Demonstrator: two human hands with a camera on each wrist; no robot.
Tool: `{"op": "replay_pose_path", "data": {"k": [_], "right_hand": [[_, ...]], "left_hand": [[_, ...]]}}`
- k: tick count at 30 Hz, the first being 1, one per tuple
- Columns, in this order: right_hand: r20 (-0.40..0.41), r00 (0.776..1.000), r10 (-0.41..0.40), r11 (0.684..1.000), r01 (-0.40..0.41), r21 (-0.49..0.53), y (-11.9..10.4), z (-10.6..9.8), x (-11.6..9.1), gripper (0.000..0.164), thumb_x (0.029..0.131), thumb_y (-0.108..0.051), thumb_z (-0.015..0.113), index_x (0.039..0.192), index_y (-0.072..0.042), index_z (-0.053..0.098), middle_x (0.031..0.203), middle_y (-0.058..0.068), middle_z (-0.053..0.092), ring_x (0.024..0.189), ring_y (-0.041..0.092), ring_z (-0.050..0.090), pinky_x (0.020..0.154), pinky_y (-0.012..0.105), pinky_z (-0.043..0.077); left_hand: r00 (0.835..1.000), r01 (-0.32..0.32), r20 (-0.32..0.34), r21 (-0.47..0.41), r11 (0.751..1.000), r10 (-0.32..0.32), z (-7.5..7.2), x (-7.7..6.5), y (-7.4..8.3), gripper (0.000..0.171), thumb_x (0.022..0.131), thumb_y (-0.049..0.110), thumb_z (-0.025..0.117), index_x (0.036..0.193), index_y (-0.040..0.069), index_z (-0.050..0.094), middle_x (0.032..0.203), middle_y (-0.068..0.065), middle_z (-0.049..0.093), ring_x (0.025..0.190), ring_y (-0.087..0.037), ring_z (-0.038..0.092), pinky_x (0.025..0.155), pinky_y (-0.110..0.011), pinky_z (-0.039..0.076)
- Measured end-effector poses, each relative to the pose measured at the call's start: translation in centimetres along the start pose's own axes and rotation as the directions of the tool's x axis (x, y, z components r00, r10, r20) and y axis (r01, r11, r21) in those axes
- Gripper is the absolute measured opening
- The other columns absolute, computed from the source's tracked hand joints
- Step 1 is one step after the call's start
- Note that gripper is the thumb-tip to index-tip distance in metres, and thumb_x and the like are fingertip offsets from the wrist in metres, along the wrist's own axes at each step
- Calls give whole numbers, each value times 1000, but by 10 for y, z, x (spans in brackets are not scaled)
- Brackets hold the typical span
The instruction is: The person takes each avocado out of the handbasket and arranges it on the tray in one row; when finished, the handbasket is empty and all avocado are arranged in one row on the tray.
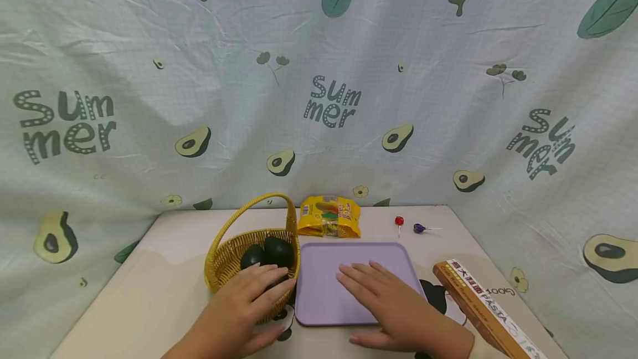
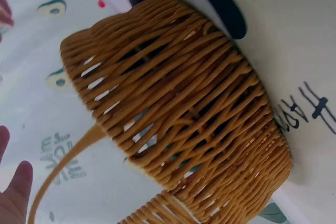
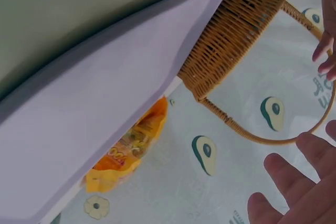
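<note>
My left hand (image 1: pixel 241 309) is held over the near side of a yellow woven basket (image 1: pixel 224 263), fingers extended and palm down, gripping nothing. Inside the basket lie dark green, smooth, rounded fruits (image 1: pixel 279 251) that look like avocados; the hand hides part of them. To the right, a flat lilac tray (image 1: pixel 321 287) lies on the table with nothing on its visible surface. Over the tray's near right part is my right hand (image 1: pixel 391 303), its fingers straight and holding nothing. The left wrist view shows the basket's woven wall (image 2: pixel 184 98) close up.
Behind the tray sits a yellow snack bag (image 1: pixel 313 218). A red lollipop (image 1: pixel 399 220) and a purple lollipop (image 1: pixel 420 228) lie at the back right. A long pasta box (image 1: pixel 480 306) lies slanted along the right. A printed curtain (image 1: pixel 329 43) hangs behind the table.
</note>
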State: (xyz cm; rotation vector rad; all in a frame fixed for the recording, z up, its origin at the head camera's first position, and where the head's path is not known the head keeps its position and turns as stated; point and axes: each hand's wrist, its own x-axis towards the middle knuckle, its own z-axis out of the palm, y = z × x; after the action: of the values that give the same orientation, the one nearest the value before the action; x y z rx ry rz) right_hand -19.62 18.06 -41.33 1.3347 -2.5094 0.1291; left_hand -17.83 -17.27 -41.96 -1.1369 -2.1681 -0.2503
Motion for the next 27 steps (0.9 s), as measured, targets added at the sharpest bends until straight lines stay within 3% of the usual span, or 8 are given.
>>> {"op": "replay_pose_path", "data": {"k": [1,5,14,18,22,27], "right_hand": [[-14,1000,-5,1000,5,15,0,0,2,91,96,-72,52,165,-26,15,169,-7,26,149,18,38,122,53,39],[-45,999,7,997,-4,73,1,0,9,95,93,-69,59,165,-25,16,167,-8,28,147,14,39,118,48,46],[-100,995,22,993,-11,115,5,6,20,98,92,-67,63,165,-20,18,164,1,37,143,17,46,112,46,52],[-121,992,43,987,-24,160,5,6,26,97,91,-66,66,165,-21,21,163,1,39,142,18,47,110,47,53],[-102,991,87,977,-65,205,4,1,31,96,90,-67,66,165,-26,20,162,-1,40,143,17,46,111,48,53],[-42,984,170,950,-153,274,2,-1,39,94,89,-72,63,163,-37,18,163,-8,37,145,13,42,115,47,50]], "left_hand": [[1000,4,-23,-10,1000,-4,-1,1,0,70,92,56,69,152,26,50,150,6,53,134,-17,53,119,-32,37],[996,29,-85,-39,999,-32,-6,1,-3,63,95,55,64,148,24,54,148,5,55,132,-18,54,122,-24,30],[982,56,-174,-81,995,-69,-11,0,-8,52,96,50,65,138,19,62,139,0,61,124,-21,58,123,-15,28],[966,41,-250,-92,995,-63,-13,1,-10,51,96,46,67,134,13,65,131,-4,64,117,-23,60,122,-15,31],[948,24,-312,-100,995,-54,-15,1,-12,50,97,43,65,130,5,65,125,-7,66,112,-24,60,119,-14,34],[938,74,-333,-82,994,-97,-18,-1,-13,52,99,45,60,128,2,64,123,-8,66,110,-22,59,116,-10,35]]}}
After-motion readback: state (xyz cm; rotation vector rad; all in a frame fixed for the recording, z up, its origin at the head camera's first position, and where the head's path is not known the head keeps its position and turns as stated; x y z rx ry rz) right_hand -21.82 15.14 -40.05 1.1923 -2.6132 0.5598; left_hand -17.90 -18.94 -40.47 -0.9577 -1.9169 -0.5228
